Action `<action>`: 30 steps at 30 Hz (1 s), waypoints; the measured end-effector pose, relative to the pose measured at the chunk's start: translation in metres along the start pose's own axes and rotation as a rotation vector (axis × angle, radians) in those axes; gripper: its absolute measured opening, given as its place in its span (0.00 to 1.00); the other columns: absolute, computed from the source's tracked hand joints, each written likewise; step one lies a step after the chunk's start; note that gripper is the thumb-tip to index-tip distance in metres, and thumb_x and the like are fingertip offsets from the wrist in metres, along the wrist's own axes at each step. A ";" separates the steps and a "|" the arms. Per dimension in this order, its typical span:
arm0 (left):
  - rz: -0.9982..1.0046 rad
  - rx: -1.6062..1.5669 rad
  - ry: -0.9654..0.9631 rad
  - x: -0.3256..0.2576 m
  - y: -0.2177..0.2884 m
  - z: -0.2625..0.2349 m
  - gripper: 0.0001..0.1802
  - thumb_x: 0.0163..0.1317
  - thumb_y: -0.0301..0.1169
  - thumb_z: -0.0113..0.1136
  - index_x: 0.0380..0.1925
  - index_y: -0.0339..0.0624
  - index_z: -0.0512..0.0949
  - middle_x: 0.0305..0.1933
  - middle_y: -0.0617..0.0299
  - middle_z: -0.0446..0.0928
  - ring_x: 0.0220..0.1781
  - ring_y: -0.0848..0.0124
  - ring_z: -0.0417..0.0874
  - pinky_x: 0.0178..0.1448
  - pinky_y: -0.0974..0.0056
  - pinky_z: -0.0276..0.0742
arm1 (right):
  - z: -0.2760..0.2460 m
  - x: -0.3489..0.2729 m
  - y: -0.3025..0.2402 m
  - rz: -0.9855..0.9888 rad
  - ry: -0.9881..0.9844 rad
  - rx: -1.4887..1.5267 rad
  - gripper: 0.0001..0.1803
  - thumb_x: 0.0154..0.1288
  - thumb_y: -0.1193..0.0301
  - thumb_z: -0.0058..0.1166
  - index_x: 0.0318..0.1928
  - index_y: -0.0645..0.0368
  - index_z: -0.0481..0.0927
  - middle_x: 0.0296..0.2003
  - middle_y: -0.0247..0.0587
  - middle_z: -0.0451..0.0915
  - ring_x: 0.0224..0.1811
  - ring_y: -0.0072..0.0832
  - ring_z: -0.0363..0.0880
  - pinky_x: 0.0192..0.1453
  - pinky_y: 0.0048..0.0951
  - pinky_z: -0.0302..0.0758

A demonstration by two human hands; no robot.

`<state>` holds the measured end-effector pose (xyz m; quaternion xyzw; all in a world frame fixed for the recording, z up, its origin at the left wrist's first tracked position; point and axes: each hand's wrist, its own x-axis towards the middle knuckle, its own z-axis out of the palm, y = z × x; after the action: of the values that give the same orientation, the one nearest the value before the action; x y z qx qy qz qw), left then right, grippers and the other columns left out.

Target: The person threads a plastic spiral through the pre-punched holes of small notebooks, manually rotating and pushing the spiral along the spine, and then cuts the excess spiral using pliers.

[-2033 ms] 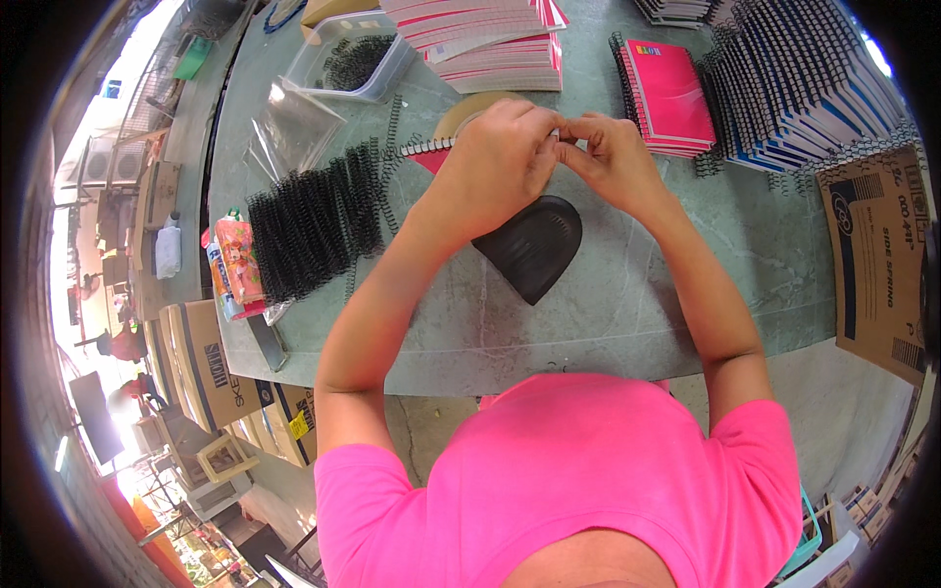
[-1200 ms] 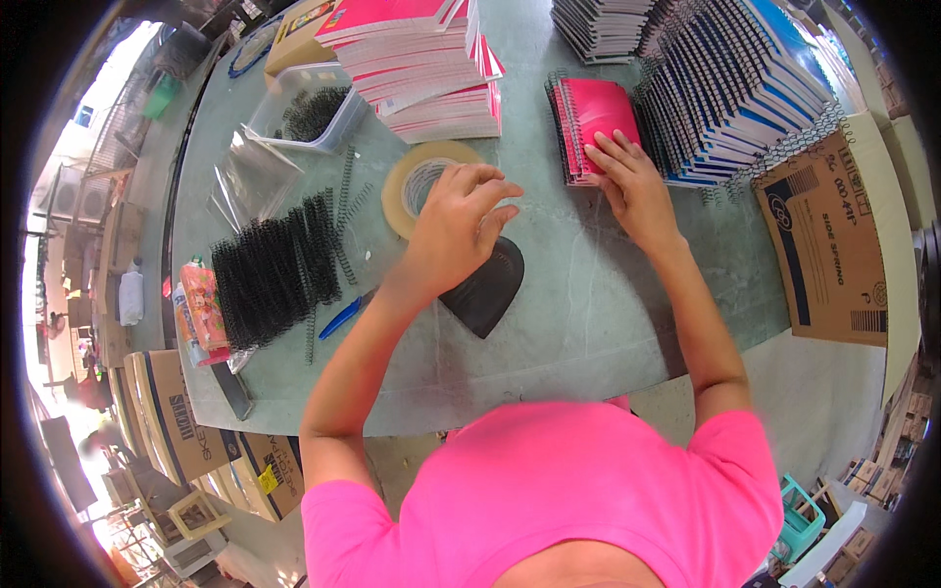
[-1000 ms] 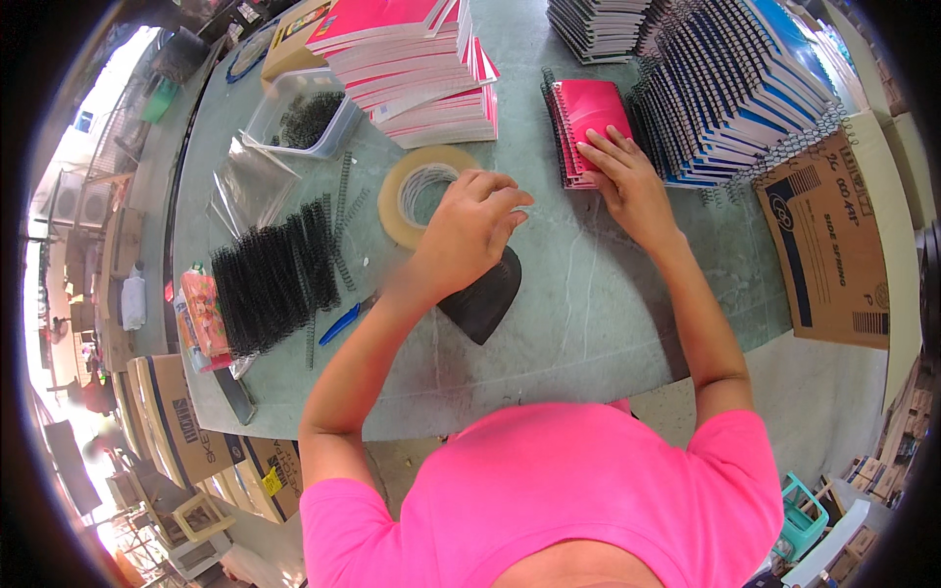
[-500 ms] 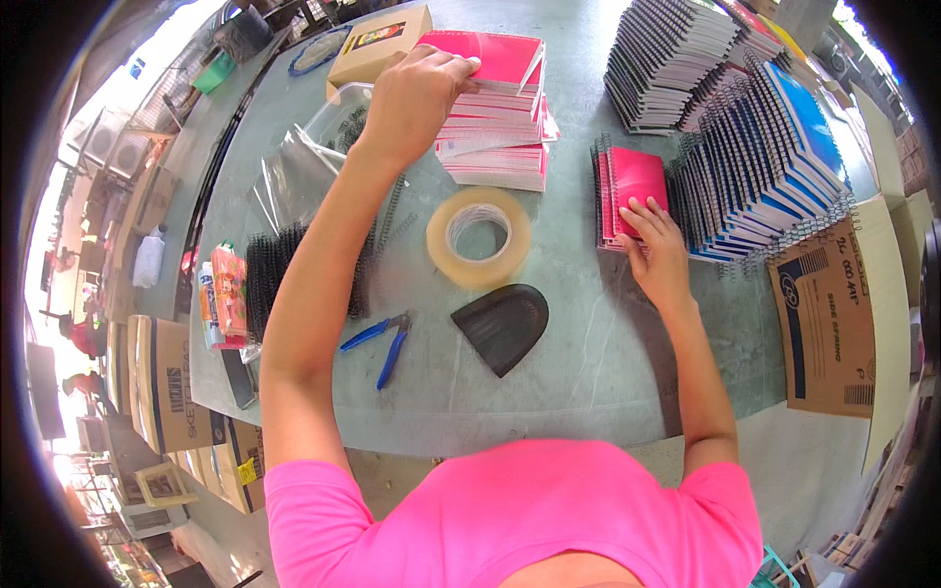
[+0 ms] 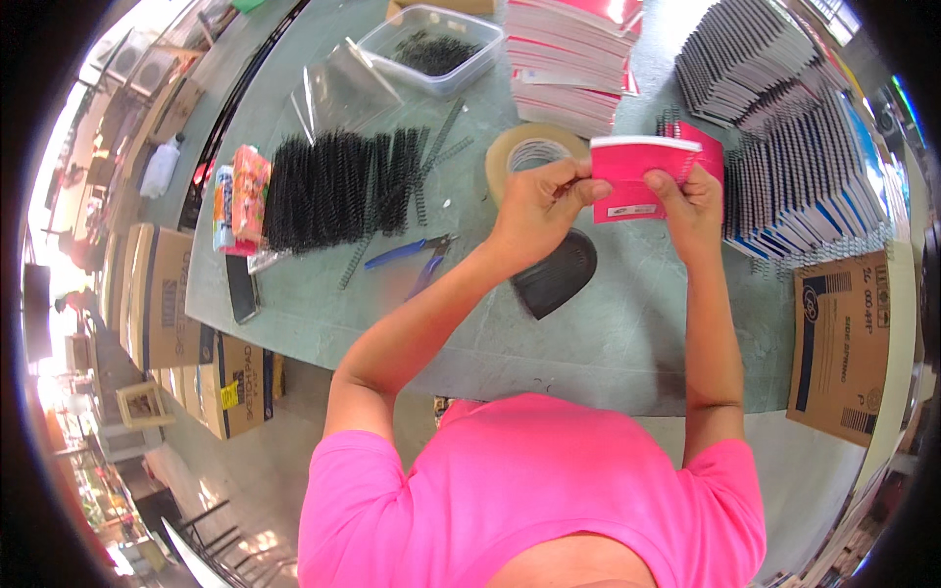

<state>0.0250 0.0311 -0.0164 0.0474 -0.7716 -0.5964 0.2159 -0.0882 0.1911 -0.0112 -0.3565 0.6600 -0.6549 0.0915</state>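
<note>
A small red-covered notebook [image 5: 632,188] is up off the table in both my hands, its white page edges facing up. My left hand [image 5: 544,206] pinches its left end between thumb and fingers. My right hand [image 5: 694,211] grips the right end, thumb on the cover. Partly hidden behind it lie red spiral-bound notebooks [image 5: 711,155]. Just left of the held notebook is a wide roll of clear tape [image 5: 502,167], partly covered by my left hand. Below the hands rests a black rounded pad [image 5: 561,279]. Farther back rises a stack of red notebooks [image 5: 567,69].
Blue-handled cutters [image 5: 402,253] lie left of the pad, near a row of black spiral coils [image 5: 328,191]. A clear plastic tub [image 5: 498,41] stands behind them. Spiral-bound notebooks [image 5: 804,191] are stacked at right, above a cardboard box [image 5: 845,343]. Colourful packets [image 5: 250,196] sit at left.
My left hand has come down from the red stack toward the right with a notebook. My right hand has left the bound red notebooks and now holds it too. The view has shifted.
</note>
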 end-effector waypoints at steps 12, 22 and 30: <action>0.197 1.212 0.222 0.019 -0.099 -0.096 0.11 0.58 0.31 0.57 0.39 0.37 0.76 0.31 0.53 0.77 0.35 0.56 0.78 0.41 0.58 0.73 | 0.087 0.059 0.001 -0.239 -0.439 -0.910 0.12 0.59 0.62 0.54 0.33 0.57 0.78 0.23 0.49 0.76 0.29 0.48 0.76 0.32 0.43 0.70; 0.190 0.569 0.305 -0.018 -0.030 -0.090 0.12 0.61 0.34 0.59 0.42 0.40 0.78 0.26 0.56 0.71 0.24 0.67 0.72 0.32 0.67 0.69 | 0.097 0.068 0.002 -0.122 -0.409 -0.758 0.13 0.59 0.60 0.54 0.44 0.45 0.81 0.30 0.41 0.82 0.34 0.38 0.80 0.36 0.38 0.73; 0.140 0.579 0.318 -0.013 -0.029 -0.086 0.11 0.59 0.34 0.60 0.38 0.40 0.80 0.25 0.57 0.73 0.25 0.67 0.74 0.31 0.67 0.71 | 0.096 0.070 -0.005 -0.018 -0.486 -0.773 0.13 0.61 0.60 0.51 0.46 0.40 0.81 0.31 0.38 0.82 0.34 0.37 0.80 0.36 0.36 0.73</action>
<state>0.0649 -0.0498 -0.0305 0.1460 -0.8671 -0.3214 0.3513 -0.0812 0.0735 0.0055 -0.5137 0.8122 -0.2585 0.0984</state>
